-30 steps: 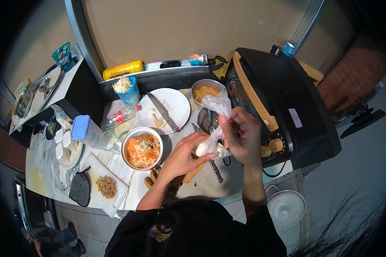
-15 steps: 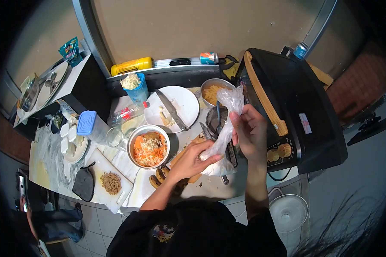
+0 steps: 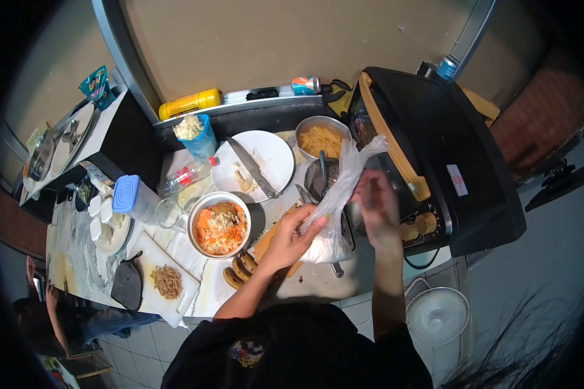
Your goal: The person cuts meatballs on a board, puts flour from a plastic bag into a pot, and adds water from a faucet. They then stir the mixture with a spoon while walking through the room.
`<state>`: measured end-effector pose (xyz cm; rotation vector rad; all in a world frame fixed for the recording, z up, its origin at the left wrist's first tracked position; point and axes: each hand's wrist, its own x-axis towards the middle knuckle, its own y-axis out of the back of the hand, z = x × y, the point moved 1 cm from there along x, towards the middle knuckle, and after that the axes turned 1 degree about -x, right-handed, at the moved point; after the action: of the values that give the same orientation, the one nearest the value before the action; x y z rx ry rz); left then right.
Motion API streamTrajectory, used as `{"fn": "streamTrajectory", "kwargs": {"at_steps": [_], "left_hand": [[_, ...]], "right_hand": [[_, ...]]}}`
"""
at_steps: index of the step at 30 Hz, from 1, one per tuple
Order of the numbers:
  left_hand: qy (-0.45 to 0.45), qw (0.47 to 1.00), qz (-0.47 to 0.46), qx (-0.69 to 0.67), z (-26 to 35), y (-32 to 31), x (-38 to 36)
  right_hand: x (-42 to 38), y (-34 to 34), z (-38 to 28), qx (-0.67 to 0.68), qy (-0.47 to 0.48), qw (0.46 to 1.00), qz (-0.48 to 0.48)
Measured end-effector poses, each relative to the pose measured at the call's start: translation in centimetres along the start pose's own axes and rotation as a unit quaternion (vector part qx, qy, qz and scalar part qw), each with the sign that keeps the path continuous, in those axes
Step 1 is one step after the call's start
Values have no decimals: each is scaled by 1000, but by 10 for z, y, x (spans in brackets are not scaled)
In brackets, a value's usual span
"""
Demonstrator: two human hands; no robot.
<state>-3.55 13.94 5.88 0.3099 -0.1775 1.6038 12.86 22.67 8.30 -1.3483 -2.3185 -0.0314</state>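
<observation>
A clear plastic bag (image 3: 334, 204) with white contents at its bottom hangs over the counter's front part. My left hand (image 3: 295, 236) pinches the bag at its left side, thumb and fingers closed on the plastic. At the bag's right side is my right hand (image 3: 377, 204), smeared by motion, so its fingers cannot be made out. Behind the bag stands a dark pot (image 3: 315, 178) with a blue-handled utensil. A metal bowl (image 3: 219, 223) of shredded orange and white food lies left of my left hand, with bananas (image 3: 239, 271) in front of it.
A black oven (image 3: 461, 168) stands at the right. Behind are a plate (image 3: 276, 159) with a large knife (image 3: 253, 170) and a bowl of yellow pieces (image 3: 323, 139). A cutting board (image 3: 187, 295) holds brown shreds. Another person (image 3: 61, 318) is at the far left.
The bag's top has opened out and leans farther right. My right hand has come off the twisted neck and moved slightly down. The other person's arms have come into fuller view.
</observation>
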Motion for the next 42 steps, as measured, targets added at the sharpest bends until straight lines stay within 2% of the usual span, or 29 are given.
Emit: {"fn": "streamTrajectory", "kwargs": {"at_steps": [2, 4, 6, 7, 10, 12, 16, 19, 22, 24, 27, 29, 31, 33, 34, 36, 37, 39, 42], "left_hand": [[-3, 998, 38, -40, 2, -4, 3], [17, 997, 36, -65, 4, -6, 5], [38, 995, 34, -89, 2, -8, 6], [43, 993, 39, -105, -2, -8, 7], [48, 984, 68, -158, -7, -13, 13], [34, 975, 96, -196, -19, -15, 17], [64, 953, 113, -275, -19, -20, 23], [49, 964, 65, -253, -28, -18, 20], [76, 954, 21, -290, -26, -15, 20], [134, 957, -94, -238, -37, -10, 11], [93, 972, -143, -163, -27, -13, 7], [67, 979, -120, -152, -25, -18, 8], [86, 985, -70, -132, -27, -18, 7], [90, 982, -42, -160, -25, -20, 6], [91, 978, -13, -186, -23, -20, 6], [84, 976, -1, -201, -30, -21, 7], [79, 973, 4, -217, -32, -21, 8], [90, 972, 4, -216, -18, -27, 9], [112, 974, -2, -195, -26, -43, 2]], "right_hand": [[-12, -17, -5, 6, -17, 999, -30], [-25, -25, -4, 12, -34, 998, -60], [-36, -23, 6, -19, -124, 989, -77], [-40, -20, 8, -19, -124, 989, -74], [-46, -13, 8, -74, -149, 985, -39], [-50, -11, 5, -91, -115, 989, 27], [-59, 2, 14, -147, -100, 981, 72], [-60, 3, 10, -132, -83, 983, 101], [-56, 8, 6, -121, -82, 981, 129], [-51, 6, 1, -86, -73, 982, 150], [-50, 12, 5, -79, -60, 985, 139], [-51, 15, 6, -79, -68, 985, 138], [-55, 19, 3, -79, -80, 984, 138], [-60, 23, -3, -133, -62, 988, 58], [-65, 23, 2, -133, -63, 988, 55], [-83, 26, 26, 69, -32, 990, 115], [-99, 28, 50, 158, -61, 979, 114], [-117, 13, 80, 199, -69, 975, 73], [-115, -11, 81, 255, -79, 959, 90]]}}
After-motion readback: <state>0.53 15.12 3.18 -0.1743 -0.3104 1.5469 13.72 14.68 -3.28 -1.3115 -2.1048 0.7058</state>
